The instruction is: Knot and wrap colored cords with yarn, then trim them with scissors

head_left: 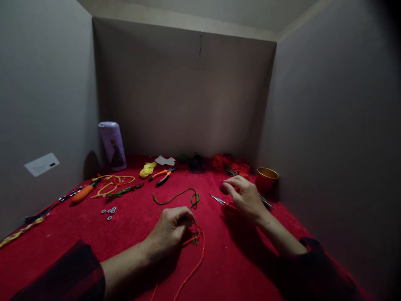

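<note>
My left hand (171,230) is closed in a pinch on a cord, green (175,196) beyond the fingers. The green part runs away from me and curls into a loop. An orange cord (202,255) and a small green knot (196,239) lie beside the fingertips, and the orange strands trail toward me. My right hand (246,196) hovers over the red cloth with curled fingers. Something small and dark shows at its fingertips, too unclear to name. Just left of and below that hand lie small scissors (217,199), their handles partly hidden.
On the left are orange-handled pliers (163,175), yellow yarn (148,169), several metal rings (109,212), braided cords (123,192), an orange-handled tool (83,194) and a purple container (113,146). A red cup (267,179) and red yarn (232,164) stand back right. Grey panels enclose three sides.
</note>
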Action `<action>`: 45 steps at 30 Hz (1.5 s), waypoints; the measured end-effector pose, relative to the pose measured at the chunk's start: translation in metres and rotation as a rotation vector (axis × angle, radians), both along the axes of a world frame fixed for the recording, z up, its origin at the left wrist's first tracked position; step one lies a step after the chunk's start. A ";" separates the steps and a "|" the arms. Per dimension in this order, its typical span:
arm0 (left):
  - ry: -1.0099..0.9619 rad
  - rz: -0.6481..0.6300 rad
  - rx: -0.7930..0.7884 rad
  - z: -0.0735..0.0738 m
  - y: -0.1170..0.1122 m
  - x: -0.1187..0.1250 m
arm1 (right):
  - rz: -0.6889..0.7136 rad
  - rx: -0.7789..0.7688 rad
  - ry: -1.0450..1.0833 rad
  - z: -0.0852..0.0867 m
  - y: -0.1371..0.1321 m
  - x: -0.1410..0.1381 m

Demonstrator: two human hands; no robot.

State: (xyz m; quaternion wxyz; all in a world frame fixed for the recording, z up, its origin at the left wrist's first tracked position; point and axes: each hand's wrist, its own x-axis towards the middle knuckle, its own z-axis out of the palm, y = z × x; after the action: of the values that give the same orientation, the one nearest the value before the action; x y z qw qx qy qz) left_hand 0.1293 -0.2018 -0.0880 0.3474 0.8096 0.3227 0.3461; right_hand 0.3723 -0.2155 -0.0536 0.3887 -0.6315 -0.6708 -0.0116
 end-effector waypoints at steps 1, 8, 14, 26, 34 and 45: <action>-0.016 0.000 0.001 0.003 -0.001 0.001 | 0.132 -0.007 0.165 0.001 -0.002 -0.015; -0.179 -0.080 0.062 0.034 -0.008 -0.003 | 0.797 -0.456 1.085 0.003 -0.018 -0.102; -0.170 0.031 0.024 0.042 -0.002 -0.010 | 0.940 -0.879 1.388 -0.014 -0.022 -0.104; -0.276 0.204 0.043 0.047 0.019 -0.018 | 0.865 -0.838 1.309 -0.025 -0.033 -0.096; -0.210 0.425 0.299 0.056 0.043 -0.039 | 0.829 -0.856 1.334 -0.029 -0.032 -0.096; -0.278 0.636 0.454 0.070 0.066 -0.066 | 0.858 -0.852 1.394 -0.032 -0.031 -0.096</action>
State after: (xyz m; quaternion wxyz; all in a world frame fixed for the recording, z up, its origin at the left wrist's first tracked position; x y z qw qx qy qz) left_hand 0.0630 -0.1354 -0.0180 0.0760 0.6711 0.4224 0.6044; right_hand 0.2765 -0.2465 -0.0853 0.4106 -0.2827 -0.4090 0.7643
